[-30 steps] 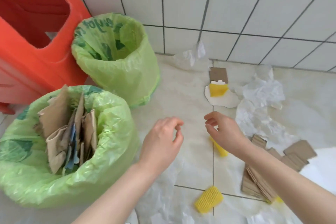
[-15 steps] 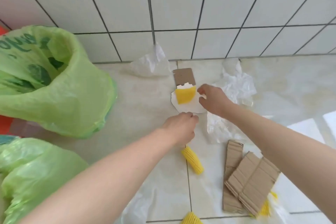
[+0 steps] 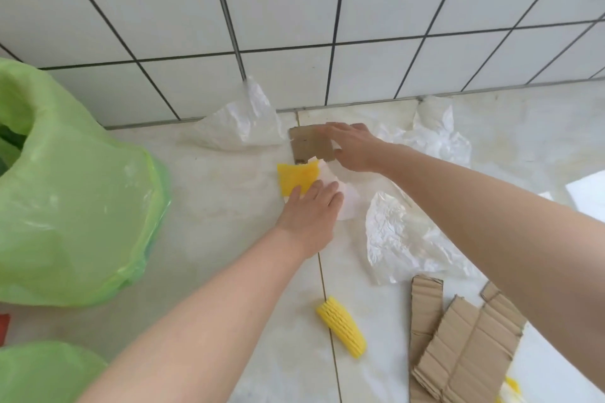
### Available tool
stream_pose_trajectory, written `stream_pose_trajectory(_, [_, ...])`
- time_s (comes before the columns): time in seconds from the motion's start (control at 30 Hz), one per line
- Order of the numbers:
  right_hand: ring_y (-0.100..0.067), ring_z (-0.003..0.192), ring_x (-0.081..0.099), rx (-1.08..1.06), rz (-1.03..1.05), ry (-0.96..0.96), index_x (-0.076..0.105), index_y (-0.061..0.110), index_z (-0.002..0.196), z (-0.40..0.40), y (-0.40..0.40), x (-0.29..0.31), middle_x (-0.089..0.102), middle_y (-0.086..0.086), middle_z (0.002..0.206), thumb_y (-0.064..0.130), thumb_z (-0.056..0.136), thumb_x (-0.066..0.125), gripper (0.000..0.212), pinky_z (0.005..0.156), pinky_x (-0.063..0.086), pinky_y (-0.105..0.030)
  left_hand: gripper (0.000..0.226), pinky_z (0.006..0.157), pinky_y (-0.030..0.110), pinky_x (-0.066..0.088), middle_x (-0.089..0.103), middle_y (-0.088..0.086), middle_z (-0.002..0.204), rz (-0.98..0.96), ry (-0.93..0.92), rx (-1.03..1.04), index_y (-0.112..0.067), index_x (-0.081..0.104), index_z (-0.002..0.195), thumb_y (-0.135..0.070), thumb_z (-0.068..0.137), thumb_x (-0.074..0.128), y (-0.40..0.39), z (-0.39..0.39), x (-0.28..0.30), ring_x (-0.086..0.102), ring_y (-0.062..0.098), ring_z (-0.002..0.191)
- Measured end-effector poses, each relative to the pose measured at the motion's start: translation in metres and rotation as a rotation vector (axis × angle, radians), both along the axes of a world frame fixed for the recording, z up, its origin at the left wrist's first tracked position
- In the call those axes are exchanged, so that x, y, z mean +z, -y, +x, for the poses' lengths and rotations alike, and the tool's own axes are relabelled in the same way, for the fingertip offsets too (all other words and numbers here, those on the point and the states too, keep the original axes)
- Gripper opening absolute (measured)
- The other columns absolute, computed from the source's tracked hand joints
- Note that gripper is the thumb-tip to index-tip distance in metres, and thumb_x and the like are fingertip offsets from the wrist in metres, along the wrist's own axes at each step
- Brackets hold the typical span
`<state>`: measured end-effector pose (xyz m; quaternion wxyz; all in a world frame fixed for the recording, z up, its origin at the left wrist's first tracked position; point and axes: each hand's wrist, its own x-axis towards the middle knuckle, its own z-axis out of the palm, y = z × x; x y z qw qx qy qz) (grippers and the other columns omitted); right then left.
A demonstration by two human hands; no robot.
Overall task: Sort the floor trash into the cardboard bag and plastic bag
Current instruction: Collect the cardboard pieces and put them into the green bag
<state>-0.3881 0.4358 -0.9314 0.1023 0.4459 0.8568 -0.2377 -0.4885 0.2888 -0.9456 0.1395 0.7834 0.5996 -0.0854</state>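
Green bag (image 3: 75, 193) at far left, open mouth up, well apart from both hands. Cardboard piece (image 3: 309, 144) flat on floor by wall, just beyond yellow foam (image 3: 296, 178) lying on white sheet (image 3: 343, 203). Right hand (image 3: 352, 149) nearer cardboard: grip on its right edge, fingers over top, thumb below. Left hand (image 3: 311, 209) flat, fingers straight, pressing foam and sheet, holding nothing.

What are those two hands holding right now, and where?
The right hand grips the small cardboard piece by its right edge. The left hand lies flat on the yellow foam piece, pressing rather than holding it.
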Motion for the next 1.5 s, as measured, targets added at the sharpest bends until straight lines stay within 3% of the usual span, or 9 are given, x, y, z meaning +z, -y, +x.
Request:
stream_pose_trajectory(0.13, [-0.034,0.14,0.015,-0.016,0.036,0.096,0.027,0.037,0.144,0.005,0.0,-0.008,0.014,0.012,0.158,0.032,0.096,0.044,0.051,0.106,0.028,-0.05,0.038,0.072,0.039,0.048,0.063,0.003,0.112,0.13,-0.075,0.058,-0.017,0.062,0.106,-0.022,0.069,0.069,0.02,-0.007,-0.009,0.059,0.029,0.095])
stream_pose_trajectory(0.2, [-0.036,0.141,0.012,-0.02,0.061,0.113,0.039,0.025,0.132,0.003,-0.002,-0.005,0.014,0.01,0.157,0.042,0.09,0.055,0.047,0.104,0.03,-0.051,0.042,0.059,0.035,0.045,0.06,0.002,0.098,0.137,-0.081,0.119,-0.018,0.062,0.101,-0.024,0.062,0.076,0.025,-0.009,-0.003,0.058,0.027,0.081])
stream_pose_trajectory(0.33, [-0.034,0.134,0.022,-0.01,0.046,0.107,0.045,0.018,0.104,-0.008,-0.006,-0.004,0.026,0.006,0.152,0.043,0.08,0.067,0.041,0.097,0.034,-0.046,0.065,0.084,0.036,0.042,0.033,0.004,0.134,-0.021,0.0,0.307,-0.018,0.035,0.134,-0.031,0.079,0.067,0.022,-0.019,0.005,0.042,0.029,0.114])
stream_pose_trajectory(0.6, [-0.035,0.11,0.04,-0.134,0.012,0.025,0.024,0.021,0.138,-0.024,0.008,-0.005,0.036,-0.013,0.124,0.027,0.07,0.078,0.087,0.085,0.036,-0.04,0.064,0.089,0.039,0.029,0.045,0.002,0.118,-0.147,-0.162,0.41,-0.021,0.043,0.121,-0.046,0.071,0.072,0.02,-0.028,0.016,0.034,0.027,0.114])
stream_pose_trajectory(0.83, [-0.033,0.093,0.052,-0.125,0.107,-0.094,0.021,0.019,0.139,-0.013,0.047,0.002,0.048,-0.014,0.112,0.01,0.077,0.067,0.078,0.08,0.05,-0.044,0.058,0.105,0.05,0.019,0.044,-0.001,0.12,-0.183,-0.167,0.398,-0.024,0.053,0.115,-0.053,0.068,0.072,0.028,-0.029,0.023,0.028,0.028,0.121])
stream_pose_trajectory(1.03, [-0.031,0.082,0.059,-0.266,-0.048,-0.329,0.045,0.009,0.101,0.02,0.093,0.016,0.061,-0.012,0.089,0.01,0.078,0.064,0.03,0.062,0.045,-0.036,0.033,0.104,0.051,0.018,0.065,0.0,0.103,-0.02,-0.084,0.372,-0.02,0.05,0.106,-0.039,0.083,0.063,0.053,-0.023,0.035,0.042,0.024,0.117])
stream_pose_trajectory(1.2, [-0.013,0.069,0.052,-0.546,-0.17,-0.539,0.047,0.011,0.101,0.051,0.126,0.044,0.054,0.003,0.082,0.014,0.076,0.069,0.033,0.052,0.042,-0.02,0.023,0.104,0.046,0.022,0.065,0.005,0.097,0.139,-0.019,0.514,-0.018,0.045,0.112,-0.035,0.095,0.045,0.067,-0.026,0.056,0.055,0.025,0.107])
stream_pose_trajectory(1.4, [-0.014,0.079,0.058,-0.742,-0.178,-0.577,0.05,0.011,0.105,0.108,0.164,0.076,0.056,0.004,0.087,0.017,0.075,0.074,0.039,0.064,0.048,-0.026,0.022,0.076,0.045,0.04,0.061,0.026,0.102,0.218,0.362,0.739,-0.007,0.041,0.112,-0.022,0.097,0.045,0.082,-0.032,0.089,0.054,0.044,0.099])
stream_pose_trajectory(1.5, [-0.017,0.082,0.059,-0.813,-0.198,-0.534,0.049,0.014,0.107,0.147,0.188,0.086,0.059,0.003,0.091,0.021,0.076,0.075,0.041,0.063,0.046,-0.027,0.022,0.077,0.049,0.044,0.059,0.028,0.104,0.3,0.515,0.782,-0.006,0.041,0.115,-0.016,0.095,0.045,0.094,-0.027,0.105,0.052,0.046,0.099])
